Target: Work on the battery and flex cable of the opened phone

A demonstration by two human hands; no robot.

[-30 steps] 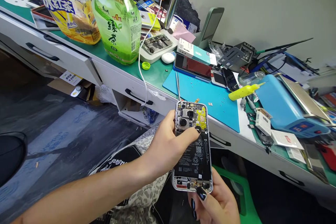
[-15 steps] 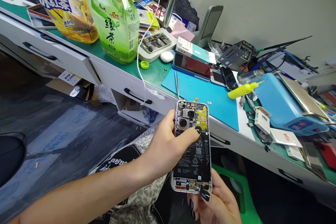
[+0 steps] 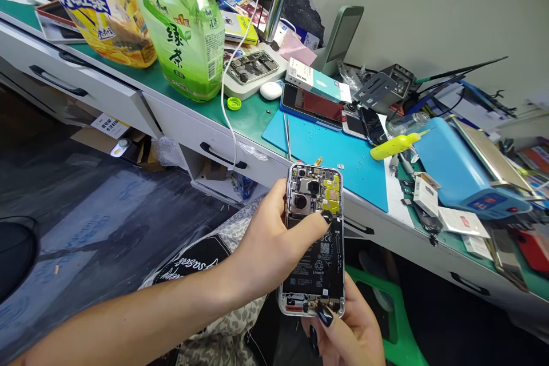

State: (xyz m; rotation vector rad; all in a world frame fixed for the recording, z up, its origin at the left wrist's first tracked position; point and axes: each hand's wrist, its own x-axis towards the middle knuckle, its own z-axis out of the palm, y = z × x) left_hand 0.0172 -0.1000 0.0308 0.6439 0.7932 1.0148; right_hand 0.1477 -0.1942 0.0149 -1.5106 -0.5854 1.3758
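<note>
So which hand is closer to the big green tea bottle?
Left. The left hand grips the phone's side, nearer the green tea bottle; the right hand holds its bottom, farther away.

Head view, downward, near workbench (image 3: 253,111)

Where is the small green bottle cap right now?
In the head view the green bottle cap lies on the green benchtop at upper centre-left, just right of the green tea bottle and beside the white cable.

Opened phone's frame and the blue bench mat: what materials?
Opened phone: the frame rim looks like polished metal, silvery with bright glints, though plated plastic is possible. Blue mat: probably silicone or rubber, with a matte, even surface lying flat on the bench.
</note>
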